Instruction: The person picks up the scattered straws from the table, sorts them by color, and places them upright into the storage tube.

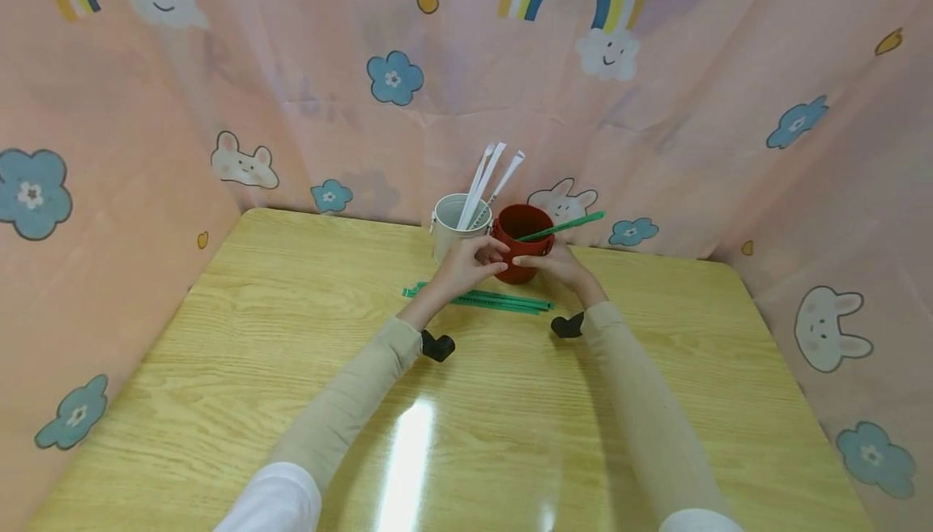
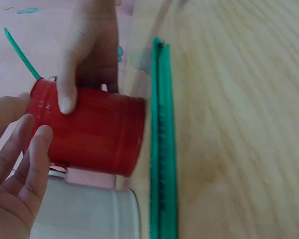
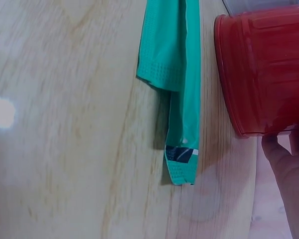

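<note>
Near the back of the table a small red bucket stands beside a white bucket. My right hand grips the red bucket's side, its thumb lying along the wall in the left wrist view. At the opposite side is my left hand, with loosely bent fingers and fingertips right at the rim; nothing is between them. One slim green stick packet leans out of the red bucket to the right. Several white stick packets stand up in the white bucket. More green stick packets lie in front of both buckets.
The wooden table runs back to a pink patterned curtain close behind the buckets. Curtain also hangs along the left and right sides. Black wrist mounts show below each hand. Light glares off the tabletop at the front.
</note>
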A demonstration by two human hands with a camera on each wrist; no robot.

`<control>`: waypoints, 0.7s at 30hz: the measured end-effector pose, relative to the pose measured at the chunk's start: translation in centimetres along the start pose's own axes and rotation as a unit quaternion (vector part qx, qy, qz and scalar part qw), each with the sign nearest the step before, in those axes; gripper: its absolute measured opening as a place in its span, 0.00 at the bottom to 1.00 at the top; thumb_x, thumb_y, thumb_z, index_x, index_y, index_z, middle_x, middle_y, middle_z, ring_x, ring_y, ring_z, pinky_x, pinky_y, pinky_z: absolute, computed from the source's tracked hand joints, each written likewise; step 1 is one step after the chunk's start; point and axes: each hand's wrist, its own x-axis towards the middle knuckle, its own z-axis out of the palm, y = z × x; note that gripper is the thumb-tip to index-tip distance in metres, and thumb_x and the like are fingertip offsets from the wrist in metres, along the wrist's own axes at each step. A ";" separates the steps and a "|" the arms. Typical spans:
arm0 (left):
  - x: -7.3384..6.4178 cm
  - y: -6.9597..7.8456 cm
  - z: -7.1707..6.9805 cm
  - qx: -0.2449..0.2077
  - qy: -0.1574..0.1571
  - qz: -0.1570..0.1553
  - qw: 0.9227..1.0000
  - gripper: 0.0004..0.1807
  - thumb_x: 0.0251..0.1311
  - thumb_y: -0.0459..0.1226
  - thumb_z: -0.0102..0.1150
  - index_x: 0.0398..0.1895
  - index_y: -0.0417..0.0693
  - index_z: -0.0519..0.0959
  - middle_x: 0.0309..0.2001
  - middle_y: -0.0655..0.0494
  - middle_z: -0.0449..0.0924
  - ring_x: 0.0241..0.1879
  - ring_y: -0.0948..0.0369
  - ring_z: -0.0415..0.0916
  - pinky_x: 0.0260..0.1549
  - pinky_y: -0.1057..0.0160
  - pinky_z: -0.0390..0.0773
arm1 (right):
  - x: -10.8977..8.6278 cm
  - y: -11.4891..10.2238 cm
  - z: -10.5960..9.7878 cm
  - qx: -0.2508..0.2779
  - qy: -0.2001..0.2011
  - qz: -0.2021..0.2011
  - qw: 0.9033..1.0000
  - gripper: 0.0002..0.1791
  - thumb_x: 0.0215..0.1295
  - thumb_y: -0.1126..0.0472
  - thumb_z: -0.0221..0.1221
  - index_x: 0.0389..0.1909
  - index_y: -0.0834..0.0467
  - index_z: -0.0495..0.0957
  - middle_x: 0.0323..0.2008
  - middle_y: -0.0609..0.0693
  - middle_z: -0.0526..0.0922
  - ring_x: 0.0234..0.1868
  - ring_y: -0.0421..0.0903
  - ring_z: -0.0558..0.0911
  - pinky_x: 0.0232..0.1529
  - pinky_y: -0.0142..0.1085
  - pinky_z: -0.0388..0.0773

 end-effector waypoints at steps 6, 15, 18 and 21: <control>-0.8 -1.4 -0.2 0.012 -0.031 -0.030 0.999 0.13 0.59 0.33 0.64 0.47 0.39 0.81 0.39 0.46 0.84 0.37 0.57 0.79 0.39 0.69 0.79 | 0.0 0.1 0.0 -0.008 0.003 -0.005 1.000 0.42 0.57 0.68 0.65 0.70 0.60 0.54 0.68 0.61 0.63 0.66 0.55 0.63 0.69 0.56 0.61; -1.6 -3.0 -0.4 0.065 -0.066 -0.065 0.994 0.13 0.60 0.31 0.62 0.47 0.37 0.81 0.38 0.46 0.84 0.38 0.55 0.81 0.41 0.64 0.80 | -0.1 0.1 0.2 0.003 0.005 0.016 1.000 0.42 0.57 0.67 0.65 0.70 0.59 0.55 0.67 0.61 0.64 0.65 0.54 0.65 0.68 0.54 0.62; -1.7 -3.4 -0.3 0.074 -0.074 -0.066 0.992 0.12 0.61 0.30 0.59 0.47 0.36 0.81 0.40 0.44 0.85 0.40 0.54 0.81 0.44 0.63 0.80 | -0.1 0.1 0.1 0.007 0.008 0.024 1.000 0.42 0.57 0.67 0.65 0.70 0.59 0.55 0.67 0.60 0.64 0.66 0.55 0.64 0.69 0.55 0.61; -1.8 -3.7 -0.1 0.079 -0.078 -0.072 0.991 0.12 0.62 0.30 0.57 0.47 0.36 0.81 0.41 0.43 0.84 0.42 0.53 0.80 0.46 0.61 0.79 | -0.1 0.0 0.0 0.007 0.008 0.030 0.999 0.42 0.57 0.67 0.65 0.70 0.58 0.54 0.68 0.60 0.64 0.66 0.56 0.63 0.69 0.55 0.60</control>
